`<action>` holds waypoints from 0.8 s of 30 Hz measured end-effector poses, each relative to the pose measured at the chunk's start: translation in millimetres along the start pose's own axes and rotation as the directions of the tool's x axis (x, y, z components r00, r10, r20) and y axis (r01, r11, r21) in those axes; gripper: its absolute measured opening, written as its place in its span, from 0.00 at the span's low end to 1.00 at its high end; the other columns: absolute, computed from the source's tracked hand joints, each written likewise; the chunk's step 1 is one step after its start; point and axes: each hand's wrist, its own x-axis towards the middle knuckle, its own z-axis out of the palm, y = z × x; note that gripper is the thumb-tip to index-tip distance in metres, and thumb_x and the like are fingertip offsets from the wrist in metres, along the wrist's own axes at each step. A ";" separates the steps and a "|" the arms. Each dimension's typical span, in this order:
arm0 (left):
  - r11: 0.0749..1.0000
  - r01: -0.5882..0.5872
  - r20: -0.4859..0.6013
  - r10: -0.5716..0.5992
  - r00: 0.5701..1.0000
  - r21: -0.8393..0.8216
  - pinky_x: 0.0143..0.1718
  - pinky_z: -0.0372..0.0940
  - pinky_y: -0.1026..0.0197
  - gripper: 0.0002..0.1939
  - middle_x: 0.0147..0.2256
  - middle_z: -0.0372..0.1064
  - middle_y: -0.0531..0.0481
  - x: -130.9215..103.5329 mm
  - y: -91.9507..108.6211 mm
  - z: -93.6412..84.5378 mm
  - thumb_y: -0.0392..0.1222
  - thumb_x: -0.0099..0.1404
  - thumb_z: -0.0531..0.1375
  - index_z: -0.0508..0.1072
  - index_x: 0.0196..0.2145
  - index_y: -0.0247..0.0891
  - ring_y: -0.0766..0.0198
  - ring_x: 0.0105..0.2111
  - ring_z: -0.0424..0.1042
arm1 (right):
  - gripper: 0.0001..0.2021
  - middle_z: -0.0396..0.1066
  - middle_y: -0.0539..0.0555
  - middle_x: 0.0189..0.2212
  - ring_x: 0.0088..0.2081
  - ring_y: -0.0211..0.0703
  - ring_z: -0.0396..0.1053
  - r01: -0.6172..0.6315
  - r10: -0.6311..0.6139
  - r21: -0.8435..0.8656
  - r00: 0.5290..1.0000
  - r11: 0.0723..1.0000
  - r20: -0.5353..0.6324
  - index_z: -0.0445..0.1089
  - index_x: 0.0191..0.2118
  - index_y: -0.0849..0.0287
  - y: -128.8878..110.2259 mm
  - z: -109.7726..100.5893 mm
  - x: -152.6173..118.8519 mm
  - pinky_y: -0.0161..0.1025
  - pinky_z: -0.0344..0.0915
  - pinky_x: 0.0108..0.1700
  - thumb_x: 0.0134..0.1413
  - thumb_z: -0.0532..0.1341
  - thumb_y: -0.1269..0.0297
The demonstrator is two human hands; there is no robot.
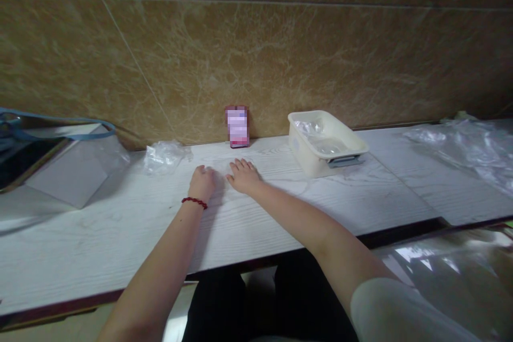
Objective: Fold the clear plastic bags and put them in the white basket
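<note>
"Brown marbled tiles (256, 59) rise behind a white wood-grain table (132, 246). Where do the hands rest?"

"Near the middle, toward the wall. The left hand (201, 183), with a red bracelet (194, 202) at its wrist, has its fingers curled; I can't tell whether they pinch anything. The right hand (242, 175) lies palm down, fingers spread and loose."

"And what they're handling?"

"Clear plastic film (221, 168), faint against the white. It lies on the table between the two hands, just beside the left fingers and the right thumb. Its edges are too faint to trace."

"What's around them?"

"A phone (238, 127) leans on the tiles, just beyond the right hand. A cream bin (310, 155) to the right holds clear plastic, and a crumpled clear bag (163, 157) lies left of the left hand, near the wall."
</note>
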 end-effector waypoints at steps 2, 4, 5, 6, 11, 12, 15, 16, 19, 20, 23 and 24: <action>0.998 0.023 -0.057 -0.019 0.998 0.061 0.51 0.48 0.45 0.20 0.51 0.56 0.36 -3.0 4.4 -5.9 0.31 0.55 0.47 0.66 0.45 0.31 0.49 0.54 0.49 | 0.28 0.43 0.57 0.58 0.58 0.50 0.39 -0.008 0.008 -0.005 1.000 1.000 0.020 0.48 0.57 0.61 0.1 -1.4 -0.3 0.49 0.36 0.57 0.53 0.42 0.51; 0.996 -0.072 -0.066 0.075 0.995 0.061 0.53 0.43 0.44 0.22 0.53 0.53 0.38 -3.0 13.4 -8.6 0.32 0.56 0.46 0.62 0.49 0.32 0.50 0.55 0.47 | 0.28 0.42 0.56 0.59 0.59 0.50 0.37 -0.017 0.017 -0.013 0.998 1.000 0.054 0.48 0.57 0.61 -1.4 -4.2 -0.1 0.49 0.34 0.57 0.53 0.42 0.52; 0.988 -0.148 -0.042 0.150 0.988 0.036 0.54 0.42 0.46 0.23 0.54 0.53 0.39 -2.0 18.7 -8.2 0.33 0.58 0.45 0.59 0.51 0.32 0.53 0.55 0.47 | 0.27 0.41 0.56 0.59 0.59 0.49 0.36 -0.020 0.021 -0.020 0.997 1.000 0.075 0.48 0.57 0.62 -2.4 -5.4 0.2 0.49 0.34 0.57 0.54 0.42 0.54; 0.976 -0.217 -0.009 0.217 0.976 0.001 0.54 0.41 0.47 0.23 0.54 0.53 0.40 -0.8 23.8 -6.6 0.34 0.59 0.44 0.57 0.53 0.32 0.55 0.55 0.48 | 0.27 0.40 0.56 0.59 0.59 0.49 0.35 -0.022 0.025 -0.031 0.995 0.999 0.098 0.47 0.58 0.62 -3.4 -6.3 0.4 0.49 0.34 0.57 0.54 0.42 0.56; 0.976 -0.198 0.142 0.210 0.967 -0.092 0.53 0.43 0.47 0.24 0.55 0.51 0.43 0.4 32.2 6.1 0.45 0.64 0.39 0.53 0.55 0.35 0.56 0.56 0.48 | 0.25 0.38 0.53 0.60 0.59 0.47 0.34 -0.035 0.040 -0.045 0.993 0.998 0.115 0.46 0.58 0.60 -5.8 -6.3 0.4 0.49 0.33 0.57 0.54 0.41 0.61; 0.985 -0.156 0.155 0.166 0.974 -0.077 0.53 0.43 0.45 0.24 0.56 0.49 0.43 -0.8 30.3 7.5 0.45 0.64 0.38 0.53 0.55 0.36 0.55 0.56 0.47 | 0.25 0.38 0.53 0.60 0.59 0.47 0.35 -0.035 0.038 -0.036 0.994 0.999 0.104 0.46 0.58 0.59 -5.4 -5.9 0.2 0.50 0.33 0.57 0.54 0.41 0.60; 0.999 -0.050 0.173 0.052 0.984 -0.018 0.52 0.41 0.41 0.25 0.57 0.45 0.43 -4.8 23.9 8.2 0.46 0.63 0.38 0.52 0.56 0.38 0.53 0.57 0.43 | 0.25 0.39 0.51 0.60 0.59 0.48 0.34 -0.060 0.060 -0.011 0.994 0.998 0.086 0.46 0.58 0.52 -0.5 -6.8 0.5 0.54 0.31 0.56 0.54 0.41 0.55; 1.000 -0.030 0.179 0.030 0.983 -0.005 0.52 0.41 0.41 0.25 0.57 0.44 0.43 -5.7 22.6 7.8 0.47 0.63 0.38 0.51 0.56 0.38 0.53 0.57 0.43 | 0.25 0.38 0.51 0.60 0.59 0.49 0.33 -0.086 0.086 -0.005 0.992 0.996 0.089 0.45 0.58 0.51 2.8 -8.3 0.9 0.56 0.30 0.55 0.54 0.41 0.54; 1.000 -0.001 0.186 -0.002 0.983 0.018 0.52 0.40 0.41 0.26 0.58 0.44 0.41 -6.9 22.0 6.9 0.47 0.63 0.38 0.49 0.57 0.37 0.52 0.57 0.43 | 0.26 0.37 0.53 0.60 0.59 0.54 0.31 -0.213 0.210 0.012 0.971 0.977 0.112 0.45 0.58 0.52 17.6 -17.1 0.3 0.60 0.28 0.53 0.54 0.41 0.52; 1.000 0.002 0.185 -0.006 0.983 0.022 0.52 0.40 0.41 0.26 0.58 0.43 0.41 -7.0 22.5 6.8 0.47 0.63 0.37 0.49 0.57 0.37 0.52 0.57 0.43 | 0.27 0.37 0.55 0.60 0.59 0.55 0.32 -0.262 0.259 0.016 0.960 0.965 0.108 0.45 0.58 0.54 23.7 -21.5 -1.7 0.61 0.29 0.53 0.54 0.42 0.51; 1.000 0.010 0.183 -0.015 0.983 0.027 0.52 0.40 0.40 0.27 0.58 0.43 0.40 -7.0 23.9 7.1 0.48 0.63 0.36 0.49 0.57 0.37 0.51 0.57 0.42 | 0.29 0.43 0.62 0.58 0.58 0.57 0.36 -0.267 0.267 0.034 0.964 0.963 0.010 0.50 0.56 0.58 40.9 -37.7 -16.5 0.61 0.34 0.52 0.51 0.47 0.48; 1.000 0.011 0.182 -0.016 0.983 0.028 0.52 0.40 0.40 0.27 0.58 0.43 0.40 -7.0 24.0 7.2 0.49 0.63 0.36 0.49 0.57 0.37 0.51 0.57 0.42 | 0.28 0.47 0.61 0.56 0.57 0.54 0.38 -0.160 0.161 0.035 0.986 0.987 -0.041 0.53 0.54 0.58 45.3 -43.4 -24.1 0.58 0.36 0.53 0.49 0.50 0.49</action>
